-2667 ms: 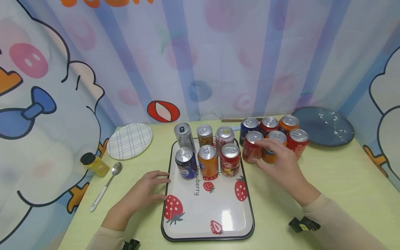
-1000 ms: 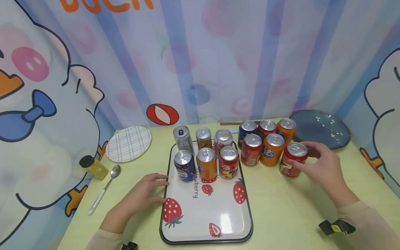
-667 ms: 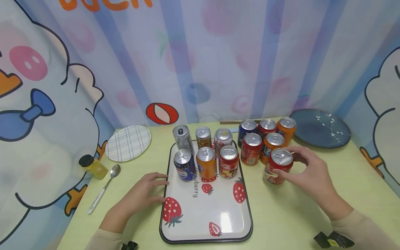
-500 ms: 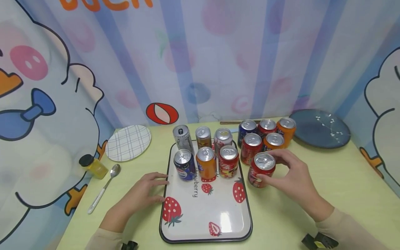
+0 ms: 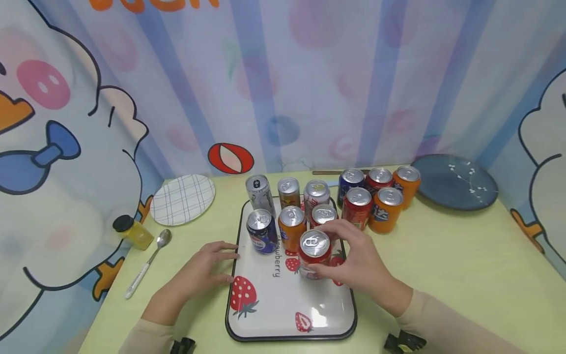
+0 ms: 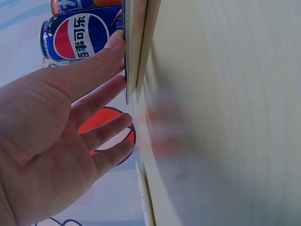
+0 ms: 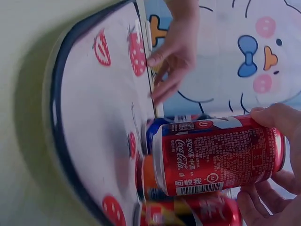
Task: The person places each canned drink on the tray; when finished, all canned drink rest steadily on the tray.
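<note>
My right hand (image 5: 360,255) grips a red Coca-Cola can (image 5: 315,253) over the strawberry tray (image 5: 287,314), in front of the cans standing there. In the right wrist view the held can (image 7: 221,155) shows its barcode side, its base apart from the tray surface. My left hand (image 5: 199,273) touches the tray's left rim with straight, relaxed fingers, as the left wrist view also shows. On the tray stand a blue Pepsi can (image 5: 263,233), an orange can (image 5: 292,231) and a partly hidden red can (image 5: 324,215), with a silver can (image 5: 261,194), a gold can (image 5: 289,191) and a whitish can (image 5: 316,194) behind.
Right of the tray stand several more cans, among them a red can (image 5: 356,209) and an orange can (image 5: 385,211). A dark blue plate (image 5: 446,182) lies behind them. To the left are a checked plate (image 5: 183,199), a spoon (image 5: 148,265) and a yellow jar (image 5: 134,233) with black lid.
My right hand has taken the red can from the front right of the right-hand group and carried it left over the tray. My left hand has stayed at the rim.
</note>
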{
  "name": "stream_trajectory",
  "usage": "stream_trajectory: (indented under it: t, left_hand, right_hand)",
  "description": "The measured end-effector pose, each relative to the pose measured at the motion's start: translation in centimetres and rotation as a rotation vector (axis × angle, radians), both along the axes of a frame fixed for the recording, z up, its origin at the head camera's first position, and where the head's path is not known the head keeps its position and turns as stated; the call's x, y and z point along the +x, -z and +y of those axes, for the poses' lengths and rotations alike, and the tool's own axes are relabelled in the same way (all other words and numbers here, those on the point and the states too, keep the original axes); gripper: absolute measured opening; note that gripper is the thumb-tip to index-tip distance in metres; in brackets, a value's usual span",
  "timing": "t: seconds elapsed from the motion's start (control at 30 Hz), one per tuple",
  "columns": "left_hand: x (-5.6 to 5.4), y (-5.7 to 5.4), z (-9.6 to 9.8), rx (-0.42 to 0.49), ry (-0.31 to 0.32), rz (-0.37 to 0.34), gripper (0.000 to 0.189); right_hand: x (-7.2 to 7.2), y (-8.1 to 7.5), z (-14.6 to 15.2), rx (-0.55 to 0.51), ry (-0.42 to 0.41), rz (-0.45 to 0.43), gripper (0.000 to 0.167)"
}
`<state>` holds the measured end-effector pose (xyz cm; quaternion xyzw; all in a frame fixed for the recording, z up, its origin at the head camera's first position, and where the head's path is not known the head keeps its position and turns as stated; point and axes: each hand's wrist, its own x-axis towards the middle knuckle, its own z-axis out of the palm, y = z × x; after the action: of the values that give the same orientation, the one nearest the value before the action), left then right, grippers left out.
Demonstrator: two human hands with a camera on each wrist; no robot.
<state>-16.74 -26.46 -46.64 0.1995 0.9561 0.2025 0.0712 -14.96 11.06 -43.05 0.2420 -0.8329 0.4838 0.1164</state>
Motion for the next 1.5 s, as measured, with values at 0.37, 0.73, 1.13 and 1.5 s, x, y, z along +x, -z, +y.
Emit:
stream_trajectory:
  t: [0.37, 0.73, 1.13, 1.5]
  left_hand:
    - [0.0, -0.2, 0.0, 0.021, -0.029, -0.043, 0.051]
    - [0.0, -0.4, 0.1, 0.029, -0.017, -0.026, 0.050]
    - [0.2, -0.6, 0.2, 0.028, -0.028, -0.044, 0.048]
    - [0.1, -0.5, 0.2, 0.031, -0.047, -0.068, 0.049]
  right_hand:
    - [-0.4, 0.6, -6.3, 0.022, -0.095, -0.021, 0.066]
    - [-1.0, 1.4, -9.2, 0.020, -0.127, -0.087, 0.064]
    - [-0.8, 1.2, -9.3, 0.097, -0.133, -0.127, 0.065]
    - [-1.4, -0.6, -3.1, 0.084, -0.073, 0.054, 0.053]
